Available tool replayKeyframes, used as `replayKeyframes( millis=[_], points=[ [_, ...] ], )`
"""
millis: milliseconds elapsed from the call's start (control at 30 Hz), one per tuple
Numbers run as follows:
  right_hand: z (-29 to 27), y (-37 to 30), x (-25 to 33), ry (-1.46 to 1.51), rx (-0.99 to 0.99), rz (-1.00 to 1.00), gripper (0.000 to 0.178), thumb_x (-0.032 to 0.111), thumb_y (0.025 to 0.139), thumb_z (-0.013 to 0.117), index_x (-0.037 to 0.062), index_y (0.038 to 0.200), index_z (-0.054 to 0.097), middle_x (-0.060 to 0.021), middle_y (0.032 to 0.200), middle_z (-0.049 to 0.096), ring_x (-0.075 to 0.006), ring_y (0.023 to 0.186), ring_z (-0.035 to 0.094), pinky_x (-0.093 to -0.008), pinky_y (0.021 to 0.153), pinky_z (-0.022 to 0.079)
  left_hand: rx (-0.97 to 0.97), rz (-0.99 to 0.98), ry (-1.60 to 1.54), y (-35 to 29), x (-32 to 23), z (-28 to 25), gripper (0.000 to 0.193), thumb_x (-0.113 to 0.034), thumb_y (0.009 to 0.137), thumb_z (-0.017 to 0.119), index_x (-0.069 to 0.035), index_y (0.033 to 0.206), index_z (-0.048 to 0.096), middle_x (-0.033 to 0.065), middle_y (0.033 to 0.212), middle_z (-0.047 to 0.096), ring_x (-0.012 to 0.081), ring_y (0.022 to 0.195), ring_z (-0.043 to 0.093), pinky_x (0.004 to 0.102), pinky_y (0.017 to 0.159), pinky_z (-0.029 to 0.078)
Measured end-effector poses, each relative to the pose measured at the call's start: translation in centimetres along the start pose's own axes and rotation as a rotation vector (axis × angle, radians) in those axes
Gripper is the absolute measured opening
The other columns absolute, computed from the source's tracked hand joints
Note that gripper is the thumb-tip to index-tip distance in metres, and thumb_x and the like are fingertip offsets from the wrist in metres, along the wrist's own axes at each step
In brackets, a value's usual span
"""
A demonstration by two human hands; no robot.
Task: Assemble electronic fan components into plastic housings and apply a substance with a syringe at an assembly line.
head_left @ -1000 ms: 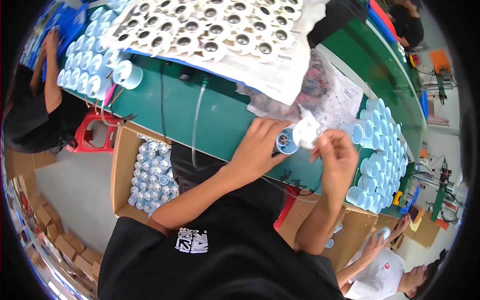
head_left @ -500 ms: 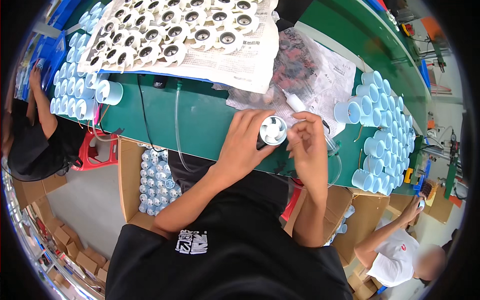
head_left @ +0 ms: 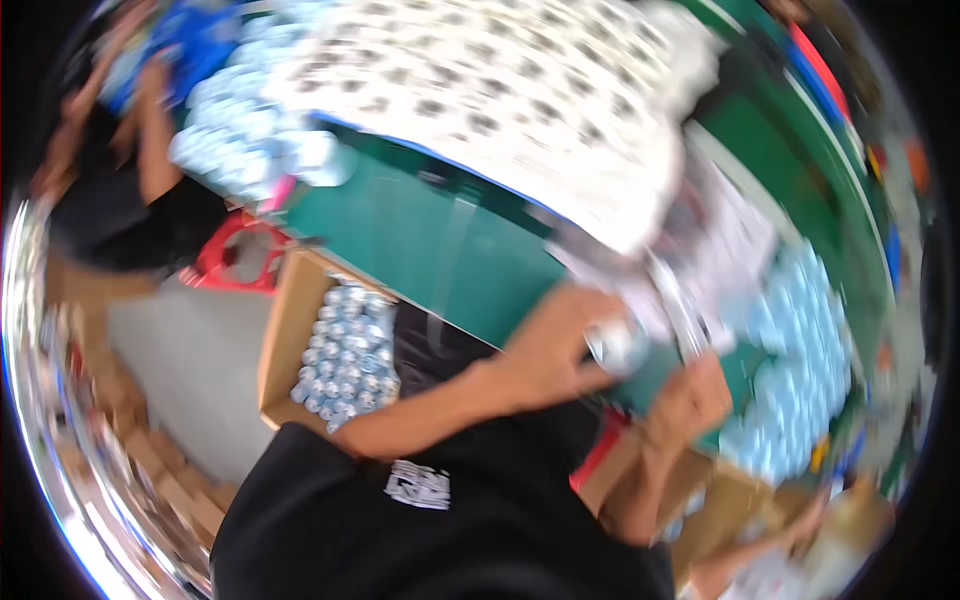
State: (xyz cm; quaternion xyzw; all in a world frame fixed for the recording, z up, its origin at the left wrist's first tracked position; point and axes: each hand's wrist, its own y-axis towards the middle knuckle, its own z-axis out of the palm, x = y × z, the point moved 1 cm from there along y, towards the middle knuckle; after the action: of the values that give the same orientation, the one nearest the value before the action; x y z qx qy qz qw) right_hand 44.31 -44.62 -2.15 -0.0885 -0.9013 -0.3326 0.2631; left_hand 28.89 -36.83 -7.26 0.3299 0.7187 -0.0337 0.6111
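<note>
Much of the view is smeared by motion, so fine detail is lost. Near the centre of the frame, the left hand (head_left: 560,345) grasps a small, round, pale blue and white cup-shaped piece (head_left: 617,347), its face turned toward the right. Just right of it, the right hand (head_left: 692,398) is clenched, its fingers seemingly curled around the lower end of a long, slim, whitish tube (head_left: 678,308) that slants toward the upper left; the exact grip is blurred. Both are above the near edge of a green counter (head_left: 470,285). Across the top of the frame, a white printed paper sheet (head_left: 615,215) carries rows of white wheels with dark centres (head_left: 483,122). Light blue plastic cups crowd the right side (head_left: 795,370) and upper left. At lower left of centre, a brown cardboard box (head_left: 280,345) holds many blue-and-white pieces (head_left: 345,355), beside a red plastic stool (head_left: 245,250).
</note>
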Motion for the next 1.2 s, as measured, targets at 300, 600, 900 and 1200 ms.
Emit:
replayKeyframes(
  millis=[300, 600, 900, 1200],
  points=[
    [4.3, -7.3, -2.4, -0.005, 0.180, 0.168, 0.043, 0.011, 0.098, 0.046, 0.0003, 0.056, 0.043, -0.0117, 0.053, 0.041, -0.0258, 0.047, 0.041, -0.0394, 0.047, 0.029, -0.758, 0.258, 0.650, 10.0, -1.7, -28.8, 0.074, -0.023, 0.068, 0.085, -0.001, 0.121, 0.039, 0.0129, 0.118, 0.046, 0.0264, 0.099, 0.060, 0.0397, 0.086, 0.049],
    [5.2, -7.0, -1.9, -0.139, 0.112, 0.096, 0.038, 0.003, 0.094, 0.049, 0.0002, 0.057, 0.042, -0.0132, 0.055, 0.039, -0.0302, 0.047, 0.039, -0.0434, 0.046, 0.026, -0.641, -0.226, 1.122, 21.2, 11.6, -51.3, 0.075, -0.033, 0.069, 0.077, -0.003, 0.126, 0.040, 0.0258, 0.117, 0.060, 0.0435, 0.107, 0.060, 0.0474, 0.092, 0.049],
    [5.0, -6.8, -1.2, -0.235, 0.038, 0.099, 0.032, 0.000, 0.089, 0.054, 0.0002, 0.059, 0.044, -0.0127, 0.058, 0.040, -0.0312, 0.048, 0.041, -0.0429, 0.044, 0.028, -0.213, -0.331, 1.067, 23.3, 21.4, -58.0, 0.043, -0.029, 0.076, 0.068, -0.013, 0.115, 0.059, 0.0201, 0.117, 0.063, 0.0346, 0.112, 0.060, 0.0450, 0.090, 0.050],
    [5.2, -6.4, -1.1, -0.185, 0.053, 0.099, 0.029, -0.002, 0.085, 0.058, 0.0007, 0.059, 0.045, -0.0115, 0.058, 0.041, -0.0296, 0.048, 0.042, -0.0423, 0.044, 0.029, -0.677, -0.244, 1.161, 27.4, 16.4, -48.3, 0.058, -0.038, 0.075, 0.075, -0.002, 0.117, 0.057, 0.0260, 0.110, 0.064, 0.0427, 0.104, 0.061, 0.0467, 0.089, 0.049]
  ],
)
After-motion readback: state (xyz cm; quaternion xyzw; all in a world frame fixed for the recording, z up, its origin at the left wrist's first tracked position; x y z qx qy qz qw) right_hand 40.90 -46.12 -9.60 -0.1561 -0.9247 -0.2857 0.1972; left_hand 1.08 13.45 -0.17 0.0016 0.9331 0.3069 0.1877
